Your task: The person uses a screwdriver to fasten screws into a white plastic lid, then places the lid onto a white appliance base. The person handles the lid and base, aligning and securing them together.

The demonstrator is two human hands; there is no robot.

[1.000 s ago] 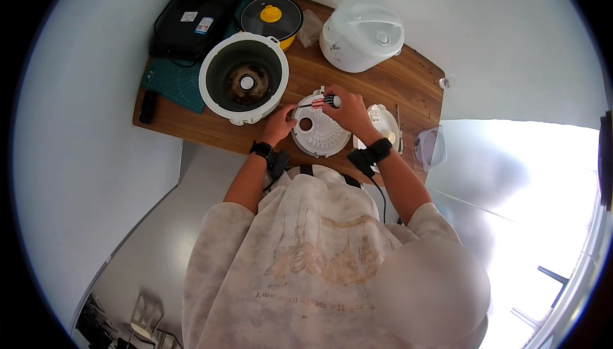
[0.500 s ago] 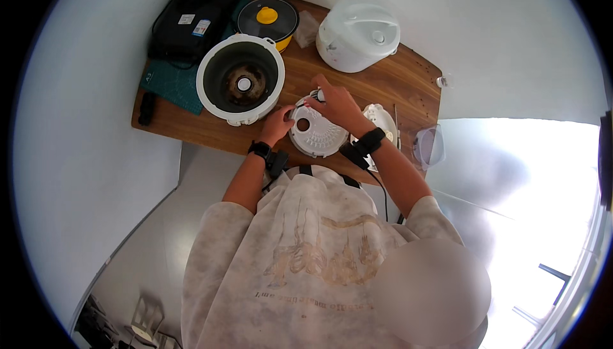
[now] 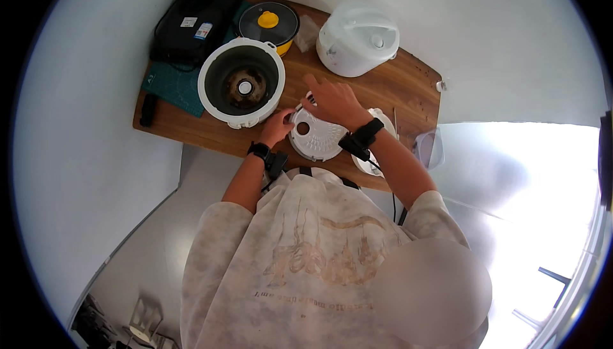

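Observation:
A round white vented plastic cover (image 3: 319,137) with a dark round hole lies near the front edge of the table. My left hand (image 3: 277,127) is closed at its left rim, the fingertips pressed on the edge. Over the cover's far side reaches my right hand (image 3: 340,103), its thumb and fingers bent around a small dark-and-white part at the rim that I cannot make out. Just left of the cover stands a white rice cooker body (image 3: 273,87), open at the top, with a stained brown bottom and a pale round centre piece.
On the wooden table (image 3: 415,84) are a white lidded cooker (image 3: 357,43), a yellow pot with a glass lid (image 3: 268,23), a black bag (image 3: 195,23) and a green mat (image 3: 172,84). Right of my hands lies a white part (image 3: 383,119); a clear tub (image 3: 429,148) sits at the right edge.
My right hand has shifted slightly, its fingers pointing farther up over the rim. A small red bit seen near its thumb no longer shows. My left hand stays at the rim.

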